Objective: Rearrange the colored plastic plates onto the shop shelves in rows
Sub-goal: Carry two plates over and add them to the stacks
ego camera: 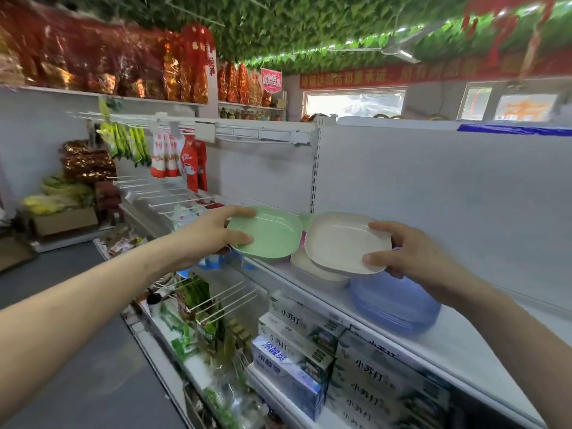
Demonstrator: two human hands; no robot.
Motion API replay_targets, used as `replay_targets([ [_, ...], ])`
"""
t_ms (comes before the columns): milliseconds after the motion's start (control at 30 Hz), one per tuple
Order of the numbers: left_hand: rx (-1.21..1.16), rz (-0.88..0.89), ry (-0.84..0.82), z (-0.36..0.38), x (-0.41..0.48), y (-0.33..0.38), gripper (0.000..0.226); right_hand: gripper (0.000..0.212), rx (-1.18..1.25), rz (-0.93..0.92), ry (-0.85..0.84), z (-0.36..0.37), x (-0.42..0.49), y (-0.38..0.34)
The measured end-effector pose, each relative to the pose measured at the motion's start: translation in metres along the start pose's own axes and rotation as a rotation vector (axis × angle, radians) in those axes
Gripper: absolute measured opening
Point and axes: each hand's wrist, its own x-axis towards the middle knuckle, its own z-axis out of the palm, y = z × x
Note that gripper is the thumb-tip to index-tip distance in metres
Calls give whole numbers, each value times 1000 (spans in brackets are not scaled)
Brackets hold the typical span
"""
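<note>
Forearms enter from the bottom edge. Left hand [213, 233] grips green plate [269, 235] by its rim; right hand [411, 253] grips tilted cream plate [343, 243]. Both plates are over the white shelf [464, 342]. Cream stack [306, 267] mostly covered by the held plate. Blue stack [396, 301] partly behind right wrist. Pink sliver between plates, unclear. Boxes [365, 373] below, blurred. White back panel [433, 181], leafy ceiling [309, 23], grey floor [77, 382].

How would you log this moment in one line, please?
left hand: holds green plate | right hand: holds cream plate | blue plates: stacked on shelf
</note>
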Motion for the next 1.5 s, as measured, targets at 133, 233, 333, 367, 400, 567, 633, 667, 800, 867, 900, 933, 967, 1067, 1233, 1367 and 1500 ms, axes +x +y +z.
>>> replay_targets([
  [133,-31,2,-77,6,35,-11,51,65,-15,45,43,1,8,5],
  [233,-48,10,-121,6,60,-15,52,69,-46,77,100,0,18,7],
  [333,-63,32,-186,4,88,-18,51,73,-53,117,152,2,22,7],
  [367,-75,31,-211,3,98,-20,52,74,-55,132,169,5,23,6],
  [400,-91,30,-238,2,109,-22,52,73,-55,148,183,8,23,4],
  [567,-118,59,-386,-6,149,-28,53,76,-69,223,256,28,23,-11],
  [633,-128,68,-425,-8,159,-30,52,75,-84,248,291,36,22,-18],
  [667,-138,74,-446,-9,164,-32,51,75,-88,261,308,40,19,-21],
  [800,-155,101,-511,-15,183,-44,50,74,-88,304,389,57,7,-33],
  [867,-162,110,-535,-18,191,-50,50,74,-89,334,415,65,2,-35],
  [900,-169,116,-546,-20,195,-52,50,74,-91,352,418,68,1,-36],
  [933,-185,118,-552,-20,198,-54,50,75,-102,370,411,72,0,-37],
  [967,-203,117,-553,-20,201,-55,49,76,-125,387,398,75,0,-38],
  [1067,-233,123,-548,-19,205,-56,50,75,-226,434,371,80,3,-43],
  [1233,-260,134,-545,-20,206,-58,50,80,-351,499,307,76,14,-38],
  [1367,-266,130,-544,-26,205,-61,50,72,-471,515,209,75,24,-36],
  [1500,-249,128,-519,-32,201,-64,50,60,-599,558,106,74,37,-34],
])
